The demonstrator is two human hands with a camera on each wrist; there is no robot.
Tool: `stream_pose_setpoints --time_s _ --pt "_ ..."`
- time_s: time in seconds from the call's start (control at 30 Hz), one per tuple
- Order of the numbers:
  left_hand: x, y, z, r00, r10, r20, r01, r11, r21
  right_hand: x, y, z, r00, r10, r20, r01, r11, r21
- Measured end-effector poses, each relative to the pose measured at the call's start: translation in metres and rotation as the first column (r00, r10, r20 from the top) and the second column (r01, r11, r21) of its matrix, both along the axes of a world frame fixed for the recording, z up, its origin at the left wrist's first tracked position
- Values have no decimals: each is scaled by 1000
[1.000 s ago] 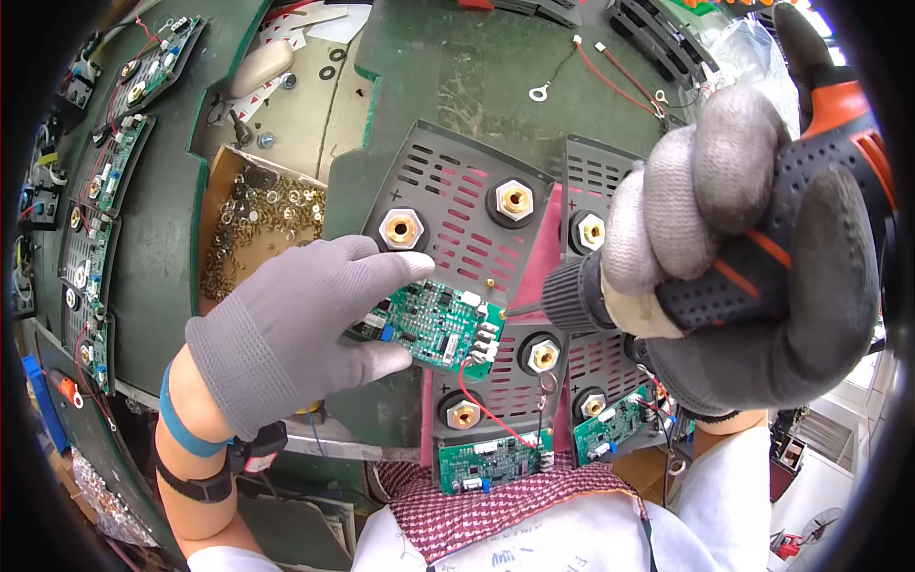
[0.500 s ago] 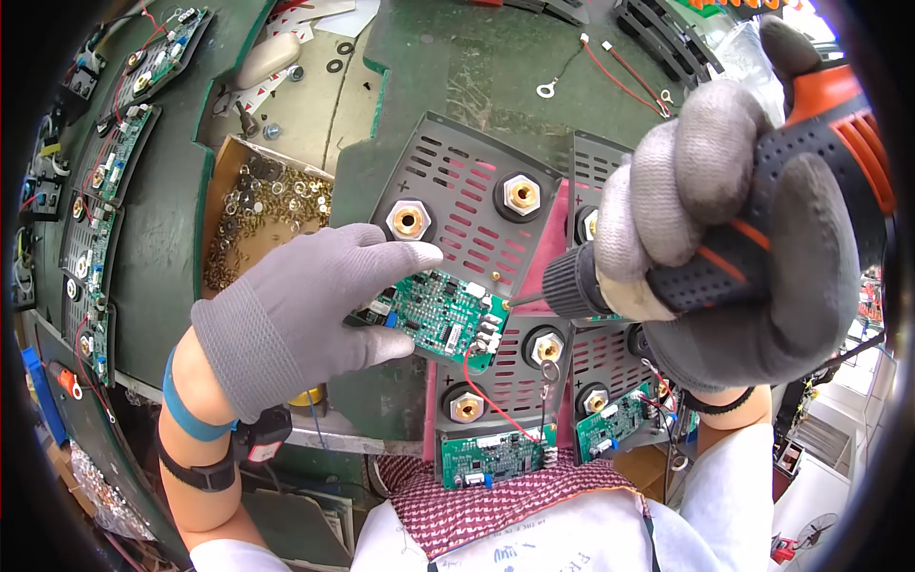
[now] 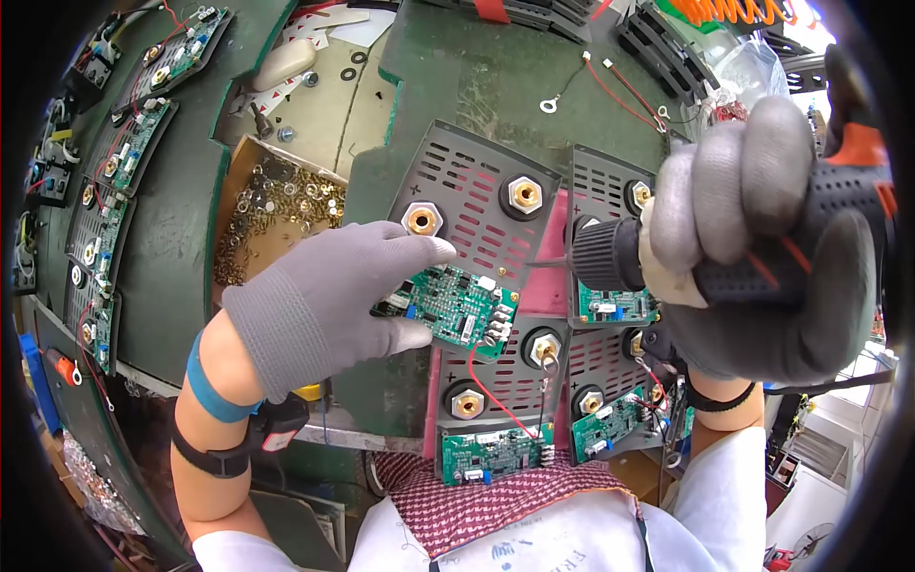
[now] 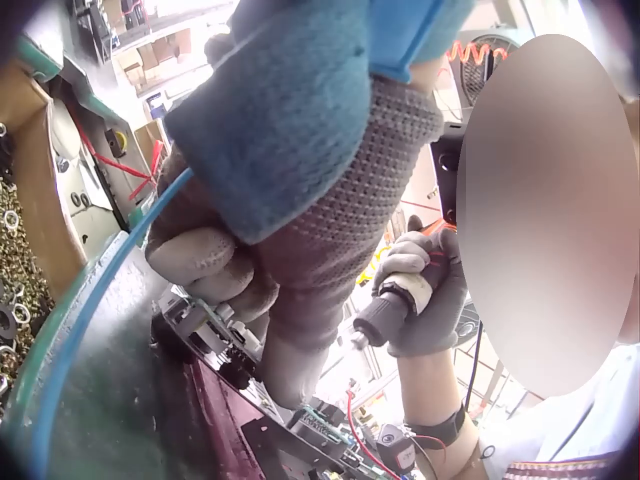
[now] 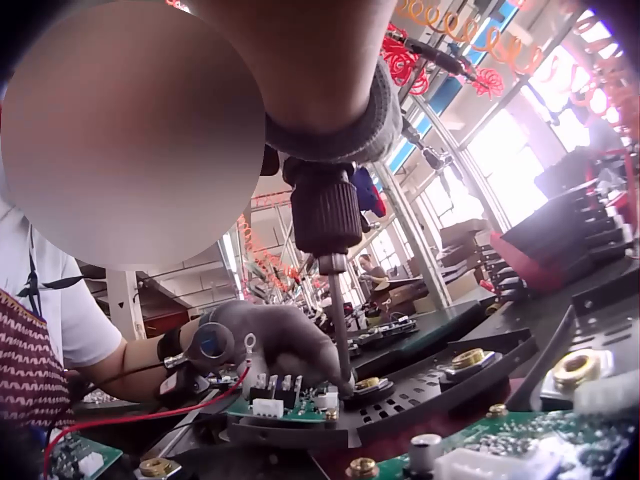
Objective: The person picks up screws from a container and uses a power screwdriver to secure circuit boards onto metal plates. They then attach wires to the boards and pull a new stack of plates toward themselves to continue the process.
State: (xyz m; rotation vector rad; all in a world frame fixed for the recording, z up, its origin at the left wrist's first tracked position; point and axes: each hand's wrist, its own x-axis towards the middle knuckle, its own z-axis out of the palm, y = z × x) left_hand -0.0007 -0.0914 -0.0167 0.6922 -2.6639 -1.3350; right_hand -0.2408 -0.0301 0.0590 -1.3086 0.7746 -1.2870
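Observation:
My gloved left hand (image 3: 329,300) holds a green circuit board (image 3: 456,307) by its left part, forefinger along the upper edge and thumb along the lower. The board lies at the near end of a grey slotted metal panel (image 3: 477,195) with two brass terminals. My gloved right hand (image 3: 729,214) grips a black and orange power screwdriver (image 3: 605,255). Its thin bit (image 3: 548,262) points left, close to the board's upper right corner and a small brass stud. In the right wrist view the bit (image 5: 340,330) reaches down beside the board's white connector. The left wrist view shows fingers (image 4: 215,260) curled at the panel's edge.
More panels with boards, such as the near one (image 3: 496,456), lie on a pink mat. An open cardboard box (image 3: 286,157) of brass hardware stands left of the panel. Cables with ring terminals (image 3: 550,105) lie behind. Another panel row (image 3: 114,205) runs along the far left.
The screwdriver has pulled away from the board's right corner, up and to the right in the head view. The left hand keeps its hold on the board.

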Motion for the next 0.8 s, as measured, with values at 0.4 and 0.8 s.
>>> stream_pose_setpoints --time_s 0.4,0.8 --pt "-1 8 -1 997 67 -38 -68 997 -20 14 -2 -21 986 -150 77 157 983 -91" --pt "-31 40 8 920 197 -339 -226 973 -48 1 30 48 971 -137 198 124 989 78"
